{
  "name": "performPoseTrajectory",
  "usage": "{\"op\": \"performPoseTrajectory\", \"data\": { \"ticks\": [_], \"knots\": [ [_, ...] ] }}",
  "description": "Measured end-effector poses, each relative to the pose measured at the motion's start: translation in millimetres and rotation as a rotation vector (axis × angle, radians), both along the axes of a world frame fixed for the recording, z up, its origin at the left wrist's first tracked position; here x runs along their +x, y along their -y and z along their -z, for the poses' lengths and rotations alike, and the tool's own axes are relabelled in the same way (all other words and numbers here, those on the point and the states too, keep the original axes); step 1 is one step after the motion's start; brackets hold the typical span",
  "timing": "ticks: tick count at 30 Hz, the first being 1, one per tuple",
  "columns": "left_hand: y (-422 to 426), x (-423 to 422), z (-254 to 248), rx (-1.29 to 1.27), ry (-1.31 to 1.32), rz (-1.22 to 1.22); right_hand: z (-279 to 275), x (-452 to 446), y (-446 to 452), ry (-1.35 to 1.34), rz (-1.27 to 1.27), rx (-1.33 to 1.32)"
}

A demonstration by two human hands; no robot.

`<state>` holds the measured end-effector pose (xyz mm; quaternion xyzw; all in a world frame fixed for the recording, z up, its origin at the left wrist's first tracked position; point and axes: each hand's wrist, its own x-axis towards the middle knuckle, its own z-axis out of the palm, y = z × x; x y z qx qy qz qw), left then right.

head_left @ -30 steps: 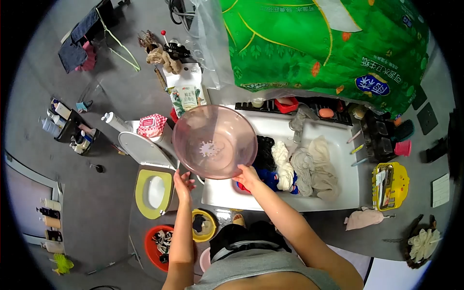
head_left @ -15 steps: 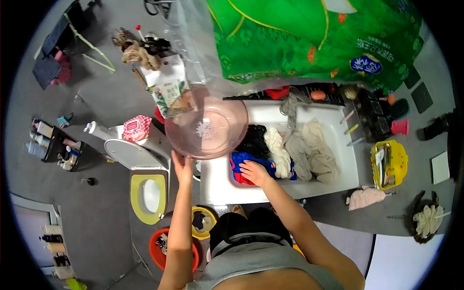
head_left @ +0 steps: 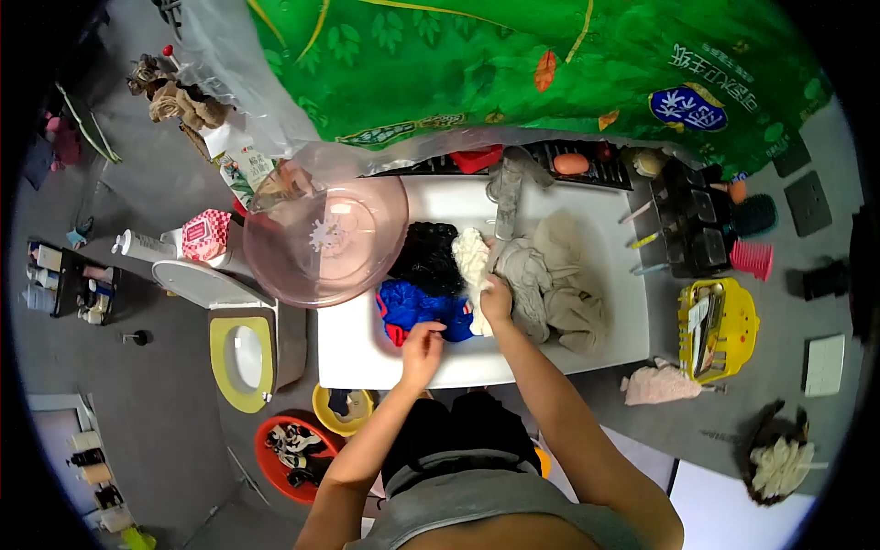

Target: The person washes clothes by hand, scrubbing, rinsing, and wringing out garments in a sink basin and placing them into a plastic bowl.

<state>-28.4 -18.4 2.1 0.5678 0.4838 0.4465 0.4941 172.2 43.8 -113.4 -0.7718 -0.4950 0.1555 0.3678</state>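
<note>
My right hand [head_left: 496, 300] is closed on the edge of a bunched white cloth [head_left: 471, 258] in the white sink basin [head_left: 628, 321]. Just in front of the sink's near rim, my left hand [head_left: 423, 354] hovers by a blue and red garment [head_left: 417, 301]. Its fingers are loosely bent and apart, with nothing visible in them. Behind that garment lies a black cloth [head_left: 431, 257]. Grey cloth [head_left: 524, 280] and beige cloth [head_left: 573, 316] are heaped to the right. A clear pink plastic basin [head_left: 266, 261] rests on the sink's left end.
A grey faucet [head_left: 507, 197] reaches over the sink. Above hangs a large green package [head_left: 440, 73]. At the left stands a toilet [head_left: 220, 357]. Red [head_left: 266, 463] and yellow [head_left: 325, 417] tubs sit below; a yellow basket [head_left: 738, 321] is at the right.
My left hand has left the pink basin and come right to the blue garment. My right hand has moved from the blue garment to the white cloth and gripped it. The view has shifted.
</note>
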Motion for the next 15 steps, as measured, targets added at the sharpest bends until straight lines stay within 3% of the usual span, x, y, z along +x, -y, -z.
{"op": "performPoseTrajectory", "data": {
  "ticks": [2,5,8,9,12,14,15],
  "knots": [
    [4,28,-3,-0.056,-0.102,0.055,-6,14,-5,0.149,-0.130,-0.041],
    [0,65,0,-0.096,-0.146,0.044,-17,26,-7,0.083,-0.191,-0.117],
    [-17,96,17,-0.095,-0.162,-0.014,-31,38,-15,0.034,-0.303,-0.405],
    [-26,107,25,-0.082,-0.184,-0.061,-14,42,-14,-0.006,-0.291,-0.232],
    [-58,132,63,-0.042,-0.332,-0.213,-56,45,2,-0.200,-0.220,-0.200],
    [-76,149,83,-0.414,-0.092,-0.182,-67,53,16,-0.287,-0.257,-0.190],
    [-84,157,69,-0.639,0.021,-0.208,-78,58,24,-0.238,-0.316,-0.172]
  ]
}}
